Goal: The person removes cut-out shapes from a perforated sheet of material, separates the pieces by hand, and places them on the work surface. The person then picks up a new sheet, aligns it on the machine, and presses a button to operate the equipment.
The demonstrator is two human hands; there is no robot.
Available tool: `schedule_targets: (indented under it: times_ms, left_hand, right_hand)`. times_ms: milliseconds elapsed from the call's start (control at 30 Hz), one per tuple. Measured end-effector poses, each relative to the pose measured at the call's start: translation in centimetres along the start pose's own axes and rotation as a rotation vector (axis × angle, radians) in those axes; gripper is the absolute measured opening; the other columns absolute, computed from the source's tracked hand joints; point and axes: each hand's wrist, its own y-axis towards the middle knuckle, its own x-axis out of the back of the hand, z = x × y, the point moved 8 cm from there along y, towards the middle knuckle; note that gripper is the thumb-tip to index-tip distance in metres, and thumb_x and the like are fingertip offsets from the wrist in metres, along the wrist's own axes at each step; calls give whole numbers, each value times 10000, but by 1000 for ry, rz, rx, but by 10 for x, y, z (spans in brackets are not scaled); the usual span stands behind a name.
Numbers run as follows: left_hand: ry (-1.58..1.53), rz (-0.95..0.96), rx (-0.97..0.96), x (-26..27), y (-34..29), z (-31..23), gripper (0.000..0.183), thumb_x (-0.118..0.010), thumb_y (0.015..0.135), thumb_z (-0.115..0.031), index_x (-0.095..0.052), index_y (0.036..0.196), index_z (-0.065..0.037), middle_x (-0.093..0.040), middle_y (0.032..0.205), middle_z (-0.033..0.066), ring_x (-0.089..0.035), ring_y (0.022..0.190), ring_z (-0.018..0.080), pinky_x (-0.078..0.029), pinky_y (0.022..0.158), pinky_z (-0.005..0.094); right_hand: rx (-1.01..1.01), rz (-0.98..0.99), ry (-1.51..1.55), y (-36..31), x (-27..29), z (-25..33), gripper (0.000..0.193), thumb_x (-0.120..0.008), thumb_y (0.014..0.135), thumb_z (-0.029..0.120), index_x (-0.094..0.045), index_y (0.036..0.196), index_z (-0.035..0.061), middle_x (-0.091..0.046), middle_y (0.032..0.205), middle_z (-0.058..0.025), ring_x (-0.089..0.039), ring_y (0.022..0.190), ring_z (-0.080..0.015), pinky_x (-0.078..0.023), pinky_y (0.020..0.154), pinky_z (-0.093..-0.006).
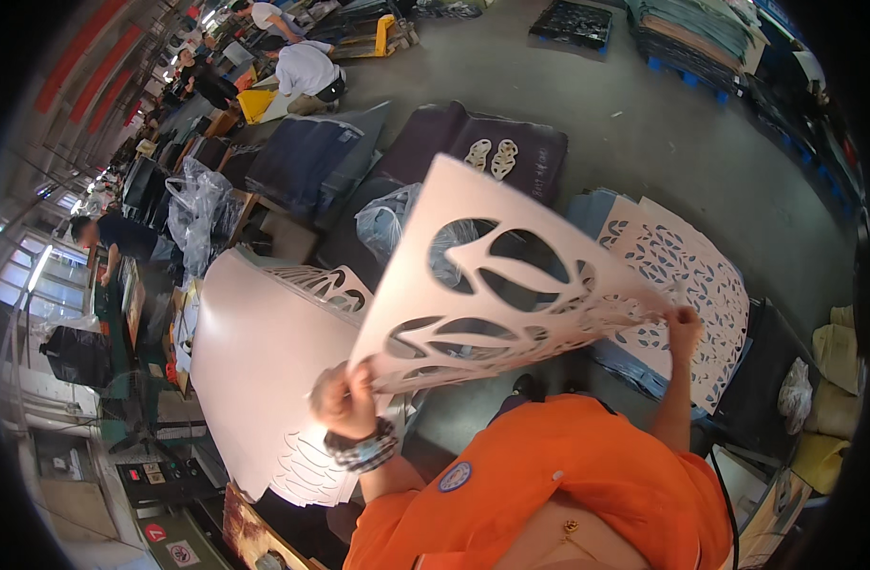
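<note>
The left hand (347, 401) and right hand (684, 332) grip a cut-out sheet (414, 291), partly blocking a plastic bag (382, 228) at eleven o'clock; pale sheets (264, 347) lie at nine.

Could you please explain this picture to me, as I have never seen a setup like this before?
Of course. There is no robot here: the two grips are a person's bare hands. The single picture comes from a wide fisheye camera on that person's head, looking down, so edges bend and the rim is dark. The orange shirt at the bottom is the wearer's own.

The left grip and right grip hold opposite ends of a pale pink sheet with leaf-shaped cut-outs, lifted and tilted.

On the left lies a pile of pale pink sheets; on the right, a stack topped by a sheet with many small holes. Farther off, other people are in the workshop.
</note>
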Motion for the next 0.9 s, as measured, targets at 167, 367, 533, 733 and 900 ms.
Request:
schedule_targets:
  times_ms: [167, 367, 533, 733, 900]
  left_hand:
    - [-373, 413, -79, -115, -7, -35, 384, -836, 740, -317, -687, 974, -52, -679, 734, 81, -640, 626, 169, -487, 571, 279]
    - [-617, 1204, 245, -232, -65, -88, 289, -720, 868, -94, -596, 1109, 5, -679, 702, 60, -609, 565, 78, -497, 533, 234]
    - [-909, 1329, 579, -280, -90, -150, 176, -620, 919, -30, -542, 1066, 27, -669, 806, 88, -609, 569, 105, -497, 512, 235]
    - [-922, 1048, 587, -390, -76, -215, 158, -622, 938, -108, -547, 1035, -8, -609, 717, 39, -513, 469, 75, -418, 429, 225]
    - [-635, 1100, 337, -529, -80, -231, 264, -591, 968, -226, -579, 1106, -1, -658, 879, 73, -625, 742, 138, -501, 627, 271]
  right_hand:
    - [-90, -496, -16, -12, 150, -40, 155, -750, 772, 117, -660, 861, 28, -642, 751, -45, -568, 680, -103, -478, 638, -304]
    - [-177, -938, -380, -89, 283, -40, 270, -780, 717, 139, -683, 947, 38, -683, 813, -44, -620, 732, -137, -510, 717, -287]
    - [58, -1128, -178, -42, 366, -4, 187, -730, 732, 66, -677, 911, 64, -667, 758, -15, -618, 708, -100, -494, 668, -256]
    - [174, -958, -414, 159, 391, 18, 375, -825, 691, 198, -690, 1016, 70, -692, 966, -67, -657, 840, -222, -523, 792, -329]
    - [252, -443, -593, 337, 296, -45, 578, -778, 734, 311, -607, 1238, 88, -555, 1326, -188, -592, 1151, -345, -506, 934, -405]
